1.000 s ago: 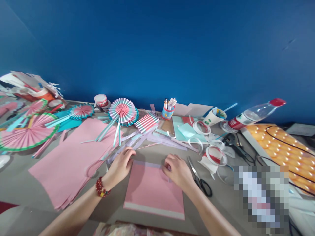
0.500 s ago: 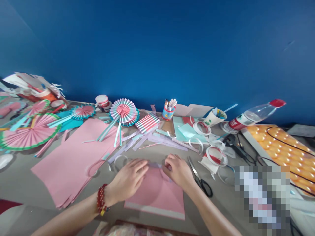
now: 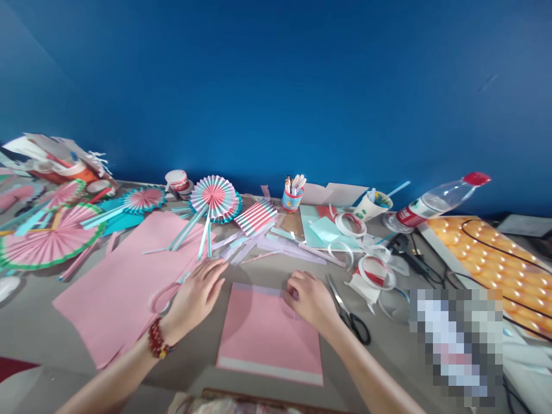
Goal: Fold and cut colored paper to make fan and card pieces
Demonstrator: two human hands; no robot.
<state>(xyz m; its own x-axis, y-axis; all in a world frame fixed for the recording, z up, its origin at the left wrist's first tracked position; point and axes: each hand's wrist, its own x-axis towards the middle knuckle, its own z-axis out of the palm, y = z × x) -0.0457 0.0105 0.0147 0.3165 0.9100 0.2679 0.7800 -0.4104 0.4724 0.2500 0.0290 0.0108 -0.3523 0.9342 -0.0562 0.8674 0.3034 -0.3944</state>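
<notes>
A pink sheet of paper [image 3: 267,333] lies flat in front of me, with a pale purple strip along its far edge and a whitish strip along its near edge. My left hand [image 3: 196,299], with a red beaded bracelet at the wrist, is to the left of the sheet, fingers stretched out and holding nothing. Beside it a curled loop of thin strip [image 3: 157,299] rests on a stack of larger pink sheets [image 3: 116,287]. Over the sheet's far right corner my right hand [image 3: 310,302] is closed, its fingers curled; what they hold, if anything, is hidden.
Scissors [image 3: 353,322] lie right of the sheet. Rolls of tape [image 3: 376,271], a tilted plastic bottle [image 3: 435,204] and cables are farther right. Pleated paper fans [image 3: 214,195], purple strips [image 3: 284,248] and a pen cup [image 3: 292,198] stand or lie along the blue wall.
My left hand has moved left off the pink sheet, uncovering its far left corner. My right hand stays at the far right corner, still curled.
</notes>
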